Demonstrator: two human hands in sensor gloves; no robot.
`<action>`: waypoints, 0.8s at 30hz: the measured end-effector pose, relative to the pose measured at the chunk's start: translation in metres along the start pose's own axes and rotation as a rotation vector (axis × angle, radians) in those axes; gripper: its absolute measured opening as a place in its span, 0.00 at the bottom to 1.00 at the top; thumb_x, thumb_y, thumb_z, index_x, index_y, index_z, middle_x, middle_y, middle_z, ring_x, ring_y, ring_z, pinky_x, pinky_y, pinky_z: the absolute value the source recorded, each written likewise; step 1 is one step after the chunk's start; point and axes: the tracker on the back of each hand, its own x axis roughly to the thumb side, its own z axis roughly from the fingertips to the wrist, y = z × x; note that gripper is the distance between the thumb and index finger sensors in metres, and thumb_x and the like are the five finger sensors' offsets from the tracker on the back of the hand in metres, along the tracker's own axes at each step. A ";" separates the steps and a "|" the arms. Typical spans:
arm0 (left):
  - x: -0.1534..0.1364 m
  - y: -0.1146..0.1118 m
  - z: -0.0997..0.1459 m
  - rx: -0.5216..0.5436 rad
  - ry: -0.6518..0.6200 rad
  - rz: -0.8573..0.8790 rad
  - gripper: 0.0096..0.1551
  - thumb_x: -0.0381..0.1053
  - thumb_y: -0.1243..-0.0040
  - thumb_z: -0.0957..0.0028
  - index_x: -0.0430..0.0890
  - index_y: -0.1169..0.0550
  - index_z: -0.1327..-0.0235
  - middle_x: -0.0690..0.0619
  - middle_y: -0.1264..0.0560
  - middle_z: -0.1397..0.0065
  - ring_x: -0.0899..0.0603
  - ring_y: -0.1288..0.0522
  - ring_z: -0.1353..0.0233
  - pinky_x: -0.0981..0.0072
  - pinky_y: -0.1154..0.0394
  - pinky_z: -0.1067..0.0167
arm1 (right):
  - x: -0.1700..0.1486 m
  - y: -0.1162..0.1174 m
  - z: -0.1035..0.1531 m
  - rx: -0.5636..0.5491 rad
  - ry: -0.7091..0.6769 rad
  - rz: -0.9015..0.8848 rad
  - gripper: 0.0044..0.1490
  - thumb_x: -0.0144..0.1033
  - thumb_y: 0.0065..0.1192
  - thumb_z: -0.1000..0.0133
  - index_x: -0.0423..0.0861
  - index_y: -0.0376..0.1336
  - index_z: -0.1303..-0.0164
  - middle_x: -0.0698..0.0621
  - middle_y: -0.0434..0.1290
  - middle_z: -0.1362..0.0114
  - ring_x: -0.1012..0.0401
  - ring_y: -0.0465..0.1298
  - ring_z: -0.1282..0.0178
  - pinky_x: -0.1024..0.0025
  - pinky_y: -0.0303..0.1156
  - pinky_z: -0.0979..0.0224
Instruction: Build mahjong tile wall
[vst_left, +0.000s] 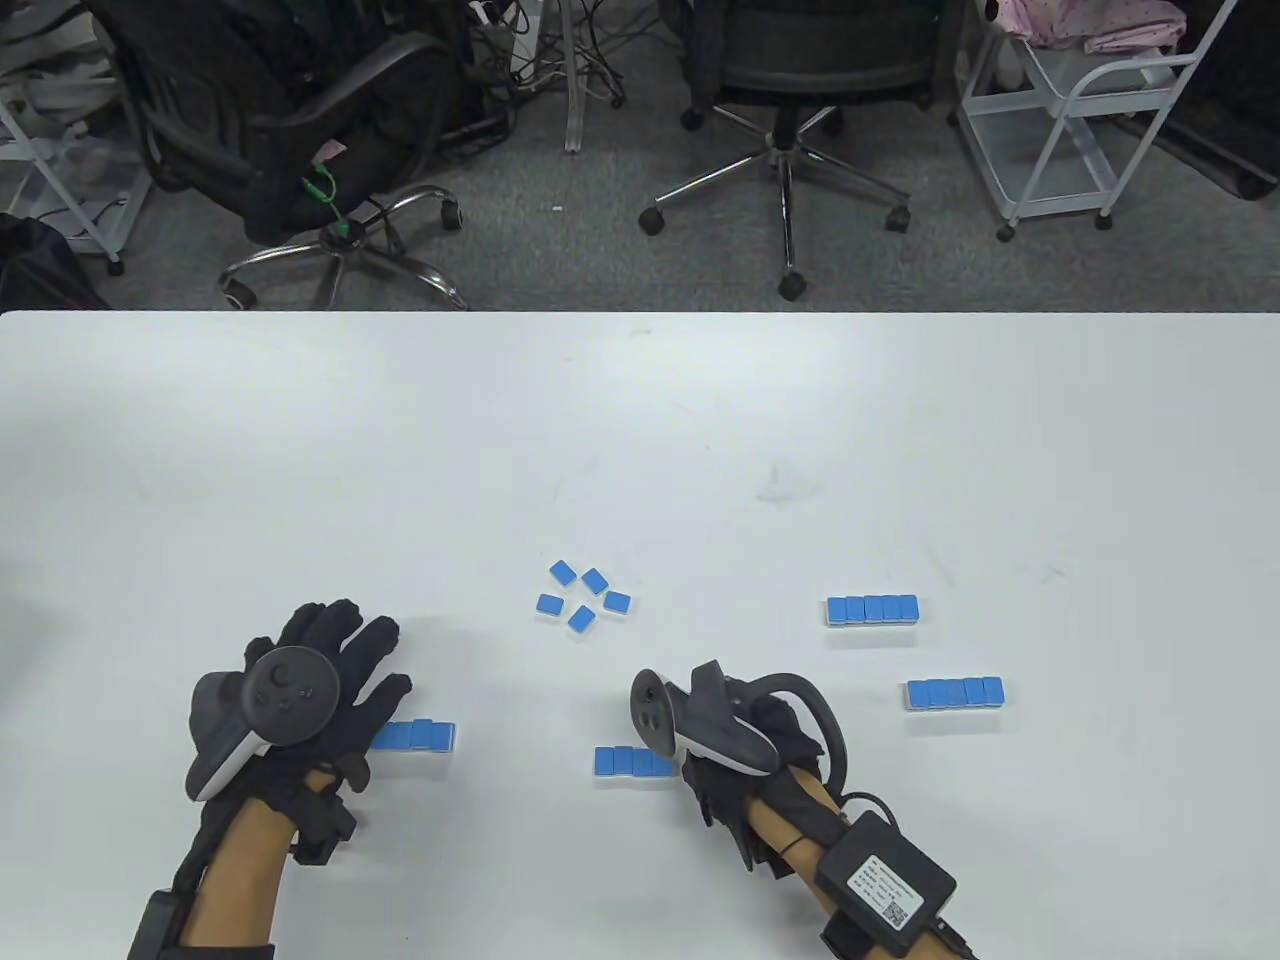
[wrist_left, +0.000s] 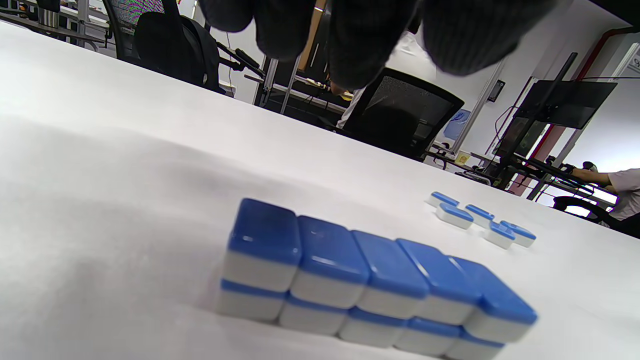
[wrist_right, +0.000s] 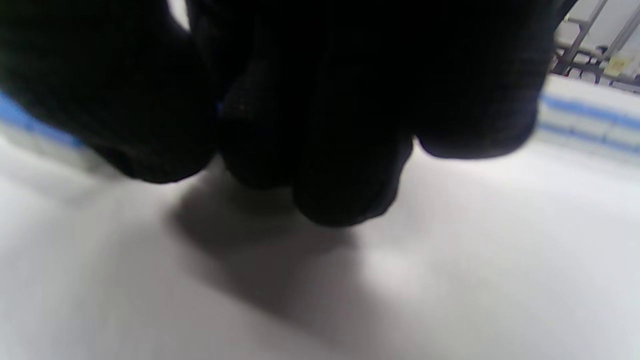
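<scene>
My left hand (vst_left: 345, 680) lies flat with spread fingers over the left end of a two-layer row of blue-backed tiles (vst_left: 420, 736). In the left wrist view that row (wrist_left: 370, 285) is five tiles long, and my fingertips (wrist_left: 350, 40) hang above it without touching. My right hand (vst_left: 708, 785) stands on its edge against the right end of a second row (vst_left: 628, 762), hiding part of it. Its fingers (wrist_right: 310, 130) hang bunched close to the table, with nothing seen between them. Several loose tiles (vst_left: 583, 597) lie face down in the middle.
Two more two-layer rows stand on the right, one (vst_left: 872, 609) farther back and one (vst_left: 955, 693) nearer. The white table (vst_left: 640, 420) ends at a far edge, with office chairs and a cart on the floor beyond.
</scene>
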 end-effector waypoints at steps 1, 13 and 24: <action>0.000 0.000 0.000 -0.002 0.002 0.001 0.38 0.68 0.48 0.47 0.60 0.34 0.22 0.51 0.48 0.13 0.36 0.54 0.14 0.25 0.59 0.25 | -0.002 0.000 0.000 -0.025 -0.003 -0.018 0.39 0.48 0.81 0.65 0.46 0.70 0.45 0.51 0.86 0.53 0.56 0.88 0.59 0.56 0.83 0.56; -0.002 -0.003 0.002 -0.019 0.019 0.000 0.37 0.68 0.48 0.47 0.60 0.34 0.22 0.51 0.48 0.13 0.37 0.55 0.14 0.25 0.59 0.25 | -0.010 0.009 0.002 -0.017 -0.038 -0.073 0.39 0.47 0.81 0.64 0.48 0.69 0.44 0.53 0.84 0.51 0.57 0.87 0.56 0.55 0.82 0.50; -0.003 -0.002 0.003 -0.025 0.029 0.002 0.37 0.68 0.48 0.47 0.60 0.34 0.22 0.51 0.48 0.13 0.37 0.55 0.14 0.25 0.59 0.25 | -0.005 0.013 0.004 -0.027 -0.089 -0.072 0.38 0.47 0.79 0.64 0.49 0.69 0.43 0.52 0.83 0.49 0.56 0.86 0.54 0.53 0.81 0.47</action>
